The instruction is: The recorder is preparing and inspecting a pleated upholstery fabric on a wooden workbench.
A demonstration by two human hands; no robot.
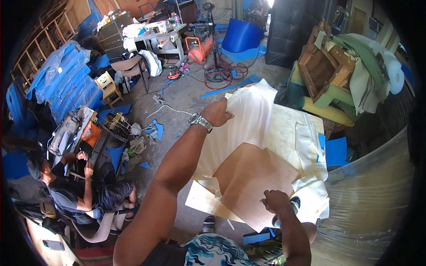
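Note:
My left hand [217, 113], wearing a metal watch, is closed on the left edge of a thin, whitish see-through sheet [249, 106]. The sheet drapes from that hand across the work surface. Under part of it lies a flat brown panel [255, 177] with angled edges. My right hand [278, 201] hovers over or rests on the panel's lower right corner, fingers curled. Whatever those fingers grip, if anything, is hidden. Crumpled pale material [310, 195] lies just right of that hand. Below everything is a pale board [290, 124] serving as the top.
A person [84, 195] sits at a sewing machine [64, 133] on the left. Blue wrapped bundles [66, 75] stand behind. An orange compressor [197, 49], a stand [213, 40] and red hoses [230, 73] are ahead. A stripped furniture frame [321, 71] and clear plastic sheeting [368, 190] are right.

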